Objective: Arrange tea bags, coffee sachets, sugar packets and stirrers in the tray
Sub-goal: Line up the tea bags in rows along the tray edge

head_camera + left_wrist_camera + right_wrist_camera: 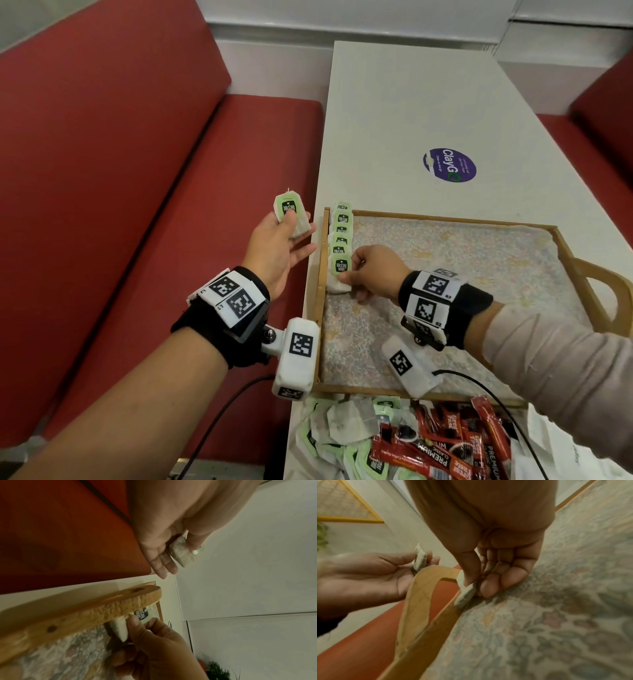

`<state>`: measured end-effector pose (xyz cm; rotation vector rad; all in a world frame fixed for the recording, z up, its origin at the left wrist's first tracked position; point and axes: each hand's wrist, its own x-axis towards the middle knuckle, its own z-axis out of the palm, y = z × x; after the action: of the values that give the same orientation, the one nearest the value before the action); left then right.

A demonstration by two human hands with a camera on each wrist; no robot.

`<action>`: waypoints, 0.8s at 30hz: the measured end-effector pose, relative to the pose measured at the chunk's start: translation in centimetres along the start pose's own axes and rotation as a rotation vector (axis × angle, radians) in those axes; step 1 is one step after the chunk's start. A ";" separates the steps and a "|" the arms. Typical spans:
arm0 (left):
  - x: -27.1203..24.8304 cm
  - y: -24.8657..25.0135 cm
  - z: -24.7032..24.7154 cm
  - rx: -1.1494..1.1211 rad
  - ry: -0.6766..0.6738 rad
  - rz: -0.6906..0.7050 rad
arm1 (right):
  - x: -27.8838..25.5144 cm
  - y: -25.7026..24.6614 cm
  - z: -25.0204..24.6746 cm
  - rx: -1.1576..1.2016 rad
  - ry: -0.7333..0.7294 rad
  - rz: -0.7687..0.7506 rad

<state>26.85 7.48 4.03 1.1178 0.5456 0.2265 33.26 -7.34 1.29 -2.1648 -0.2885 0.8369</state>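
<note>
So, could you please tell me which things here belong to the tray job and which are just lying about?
Part of the job:
- wooden tray with floral lining
- green-labelled tea bags lined up inside
- tea bag stack in left hand
- red coffee sachets

Lying about:
- purple round sticker
- red bench seat
</note>
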 end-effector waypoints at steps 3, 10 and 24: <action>-0.1 0.1 0.0 0.006 0.007 0.000 | 0.1 0.1 0.2 -0.083 0.058 -0.014; -0.3 0.3 0.0 0.030 0.013 -0.010 | -0.7 -0.6 -0.2 -0.440 0.166 -0.217; -0.7 0.5 0.0 0.156 0.007 -0.032 | -0.5 -0.6 0.1 -0.626 0.091 -0.325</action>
<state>26.34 7.37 4.67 1.2593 0.5954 0.1619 32.86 -7.17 1.92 -2.6102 -0.9289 0.4957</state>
